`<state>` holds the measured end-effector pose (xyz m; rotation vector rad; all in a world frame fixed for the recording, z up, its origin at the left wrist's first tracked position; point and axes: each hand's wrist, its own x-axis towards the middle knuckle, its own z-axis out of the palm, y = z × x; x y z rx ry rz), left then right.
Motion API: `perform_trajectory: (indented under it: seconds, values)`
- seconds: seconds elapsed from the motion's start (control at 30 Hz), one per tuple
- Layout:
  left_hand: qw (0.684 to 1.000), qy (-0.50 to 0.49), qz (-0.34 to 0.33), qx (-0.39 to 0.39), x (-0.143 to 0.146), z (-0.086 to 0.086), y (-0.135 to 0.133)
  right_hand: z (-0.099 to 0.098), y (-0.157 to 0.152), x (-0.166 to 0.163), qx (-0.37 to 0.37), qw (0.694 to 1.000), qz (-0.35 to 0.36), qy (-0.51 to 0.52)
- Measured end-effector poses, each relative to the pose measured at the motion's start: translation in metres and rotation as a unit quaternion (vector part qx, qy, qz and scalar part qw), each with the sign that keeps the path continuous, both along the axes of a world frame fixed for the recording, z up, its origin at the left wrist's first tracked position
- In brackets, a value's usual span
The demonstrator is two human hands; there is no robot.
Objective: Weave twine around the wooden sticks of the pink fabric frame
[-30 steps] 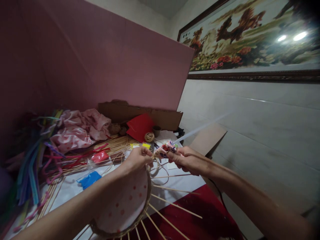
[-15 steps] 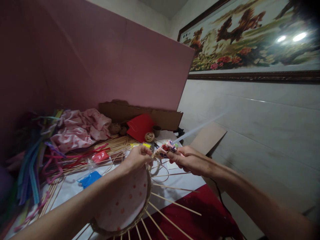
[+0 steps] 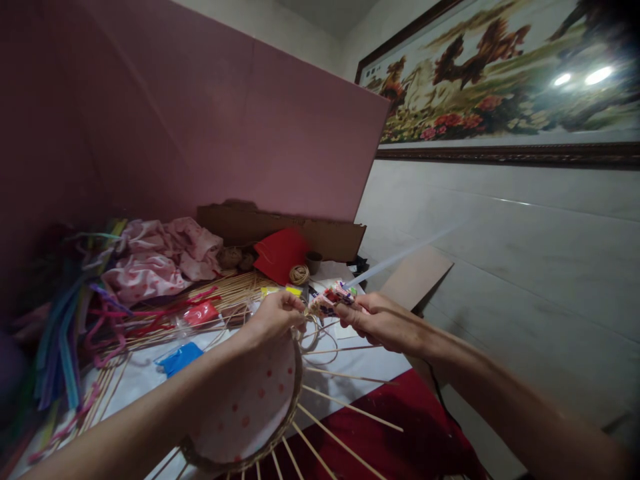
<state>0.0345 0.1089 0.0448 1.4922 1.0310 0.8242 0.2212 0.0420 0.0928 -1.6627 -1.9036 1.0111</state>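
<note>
My right hand (image 3: 377,323) is wrapped round a hot glue gun (image 3: 327,299) with a colourful patterned body. A long translucent glue stick (image 3: 400,257) juts from its back end, up to the right. The gun's nozzle points left, close to the fingertips of my left hand (image 3: 280,313). That hand is pinched at the rim of a round piece covered in dotted cloth (image 3: 250,407); cord (image 3: 313,333) loops beside it, and what exactly the fingers grip is hidden. Thin sticks (image 3: 345,410) radiate from the cord-wrapped edge. My left forearm covers part of the round piece.
Bundled sticks (image 3: 240,290), pink dotted cloth (image 3: 155,257), pipe cleaners (image 3: 60,347), a blue packet (image 3: 180,360) and a red packet (image 3: 200,312) lie to the left. Behind stand a red bag (image 3: 281,255), a twine coil (image 3: 299,274) and cardboard (image 3: 340,239). A tiled wall (image 3: 525,253) bounds the right.
</note>
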Motion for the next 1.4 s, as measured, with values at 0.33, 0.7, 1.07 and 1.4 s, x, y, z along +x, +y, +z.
perform_trajectory:
  seconds: [0.33,0.7,1.07,1.4]
  values:
    - [1.000,-0.014,-0.007,0.000,-0.0004,-0.0072,0.0039,0.0012,-0.0013,-0.0007,0.000,1.000,0.000,-0.007]
    - [1.000,-0.007,-0.002,-0.009,0.0017,-0.0039,0.0030,0.0044,-0.0023,-0.0025,-0.008,1.000,-0.010,-0.004]
    - [1.000,0.003,0.010,-0.002,0.0022,-0.0040,0.0015,0.0046,-0.0005,-0.0031,-0.011,1.000,-0.018,-0.003]
    - [1.000,0.009,0.010,-0.001,0.0038,-0.0053,0.0039,0.0085,-0.0016,-0.0034,-0.006,1.000,-0.021,-0.013]
